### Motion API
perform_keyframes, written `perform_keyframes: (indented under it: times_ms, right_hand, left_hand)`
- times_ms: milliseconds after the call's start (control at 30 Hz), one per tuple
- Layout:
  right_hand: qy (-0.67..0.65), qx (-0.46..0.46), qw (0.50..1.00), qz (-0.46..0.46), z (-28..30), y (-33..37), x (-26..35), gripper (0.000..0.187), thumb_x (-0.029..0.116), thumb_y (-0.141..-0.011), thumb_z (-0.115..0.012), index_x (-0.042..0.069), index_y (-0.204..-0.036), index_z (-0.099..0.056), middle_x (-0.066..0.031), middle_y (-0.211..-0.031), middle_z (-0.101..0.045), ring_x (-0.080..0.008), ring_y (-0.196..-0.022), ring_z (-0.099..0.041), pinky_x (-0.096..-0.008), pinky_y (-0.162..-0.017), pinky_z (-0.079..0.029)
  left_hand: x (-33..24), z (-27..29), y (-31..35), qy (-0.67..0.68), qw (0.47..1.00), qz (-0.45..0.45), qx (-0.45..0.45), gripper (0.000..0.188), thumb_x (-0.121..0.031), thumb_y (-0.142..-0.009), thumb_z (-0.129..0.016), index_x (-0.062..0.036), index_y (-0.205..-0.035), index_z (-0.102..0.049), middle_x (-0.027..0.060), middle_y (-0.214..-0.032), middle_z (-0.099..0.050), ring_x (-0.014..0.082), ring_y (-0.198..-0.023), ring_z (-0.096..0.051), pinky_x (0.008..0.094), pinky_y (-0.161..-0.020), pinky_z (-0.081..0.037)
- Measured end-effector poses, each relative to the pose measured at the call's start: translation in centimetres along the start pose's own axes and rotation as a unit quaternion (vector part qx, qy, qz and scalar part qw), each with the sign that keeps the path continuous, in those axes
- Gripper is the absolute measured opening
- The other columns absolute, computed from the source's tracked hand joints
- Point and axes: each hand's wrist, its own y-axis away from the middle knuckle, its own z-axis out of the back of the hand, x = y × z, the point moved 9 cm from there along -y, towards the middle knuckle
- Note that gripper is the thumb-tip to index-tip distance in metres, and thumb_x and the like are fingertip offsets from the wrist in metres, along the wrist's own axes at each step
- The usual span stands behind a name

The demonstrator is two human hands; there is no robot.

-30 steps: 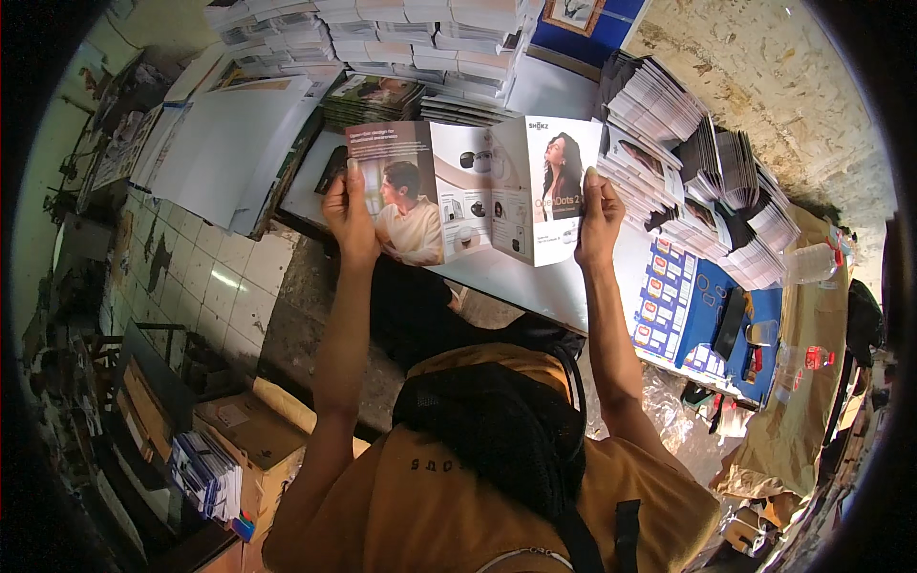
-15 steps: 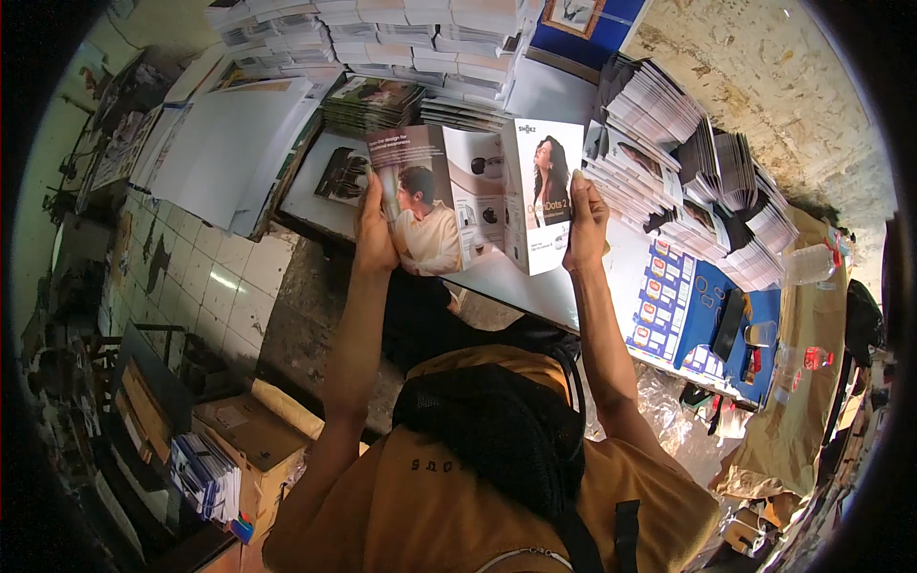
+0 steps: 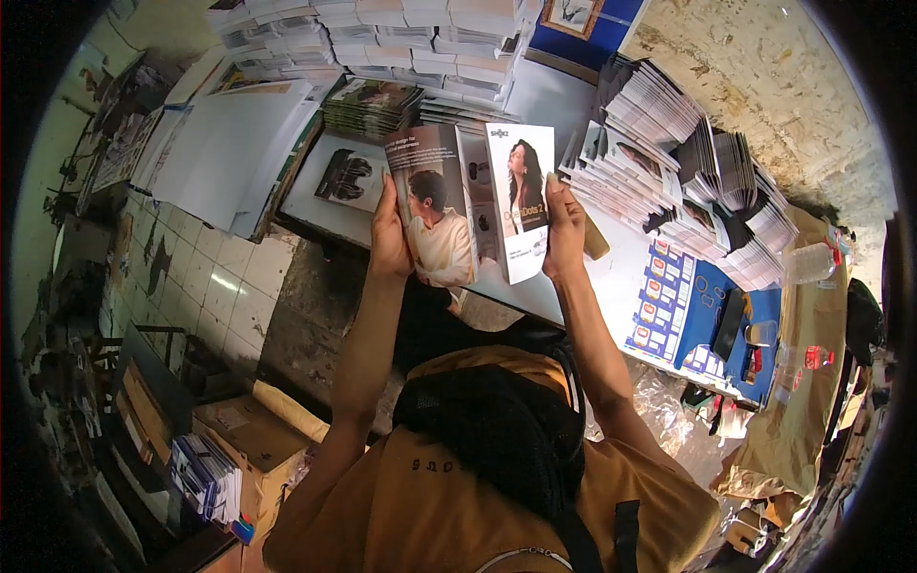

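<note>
In front of me, above the table's near edge, I hold up a folded brochure [image 3: 439, 215] with brown, white and photo panels. Its panels stand partly folded toward each other, with a narrow gap showing the inner page. My left hand [image 3: 390, 237] grips the left edge, thumb up along the panel. The right edge of the white panel is pinched in my right hand [image 3: 565, 227], thumb in front. Behind the brochure, another printed piece [image 3: 349, 180] with dark pictures lies on the white table [image 3: 521, 291]. A tan piece [image 3: 595, 241] shows beside my right hand.
Fanned stacks of brochures [image 3: 630, 158] line the table's right side, near a blue mat [image 3: 702, 306] with rubber bands and a cup [image 3: 760, 333]. Tall paper piles [image 3: 411, 43] rise at the back. Large white sheets [image 3: 229, 143] lie left; a cardboard box [image 3: 253, 430] stands lower left.
The brochure's outer panels have come closer together, narrowing the view of the inner page. My right hand has shifted left with the white panel, and my left hand slightly right.
</note>
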Motion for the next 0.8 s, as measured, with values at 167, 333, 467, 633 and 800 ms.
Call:
perform_keyframes:
  times_ms: [167,333,467,633,800]
  right_hand:
    - [0.009,0.062,0.998,-0.019,-0.6,0.2,-1.6,0.026,0.026,-0.106,-0.056,0.003,-0.111,-0.068,-0.0007,-0.096,-0.072,-0.0048,-0.079,-0.065,-0.0220,-0.070,-0.053]
    - [0.047,0.026,0.998,-0.042,-1.6,0.5,-2.9,0.029,0.032,-0.105,-0.059,0.007,-0.094,-0.069,0.0085,-0.075,-0.061,0.0012,-0.061,-0.045,-0.0185,-0.054,-0.035]
    - [0.033,0.036,0.995,-0.090,-3.1,1.0,-3.8,0.031,0.034,-0.107,-0.055,0.008,-0.095,-0.070,0.0072,-0.080,-0.063,-0.0003,-0.065,-0.048,-0.0193,-0.058,-0.038]
    - [0.001,0.064,0.987,-0.149,-5.0,1.9,-4.5,0.033,0.035,-0.108,-0.051,0.006,-0.114,-0.068,0.0026,-0.092,-0.070,-0.0046,-0.074,-0.061,-0.0225,-0.070,-0.051]
    - [0.014,0.088,0.982,-0.167,-5.2,2.4,-5.0,0.032,0.035,-0.108,-0.050,0.008,-0.113,-0.067,0.0042,-0.091,-0.067,-0.0037,-0.074,-0.058,-0.0213,-0.067,-0.048]
  left_hand:
    - [0.4,0.2,-0.1,0.000,0.998,0.009,-0.067,0.053,-0.049,-0.109,-0.038,-0.0079,-0.083,-0.058,0.0057,-0.066,-0.059,0.0157,-0.058,-0.059,0.0306,-0.064,-0.054]
    - [0.2,-0.7,0.3,-0.006,0.997,0.002,-0.073,0.047,-0.048,-0.109,-0.039,-0.0092,-0.091,-0.059,0.0051,-0.072,-0.061,0.0153,-0.059,-0.059,0.0303,-0.063,-0.053]
    - [0.7,-1.3,0.6,0.010,0.996,0.024,-0.086,0.043,-0.047,-0.109,-0.040,-0.0097,-0.100,-0.060,0.0041,-0.075,-0.063,0.0148,-0.060,-0.060,0.0304,-0.062,-0.053]
    - [1.7,-2.6,1.0,0.026,0.996,0.041,-0.078,0.042,-0.045,-0.109,-0.042,-0.0088,-0.116,-0.061,0.0021,-0.095,-0.067,0.0137,-0.071,-0.064,0.0291,-0.069,-0.056]
    - [3.6,1.8,0.3,-0.020,0.999,0.042,-0.014,0.043,-0.041,-0.109,-0.042,-0.0058,-0.129,-0.057,0.0059,-0.113,-0.066,0.0167,-0.097,-0.065,0.0331,-0.088,-0.054]
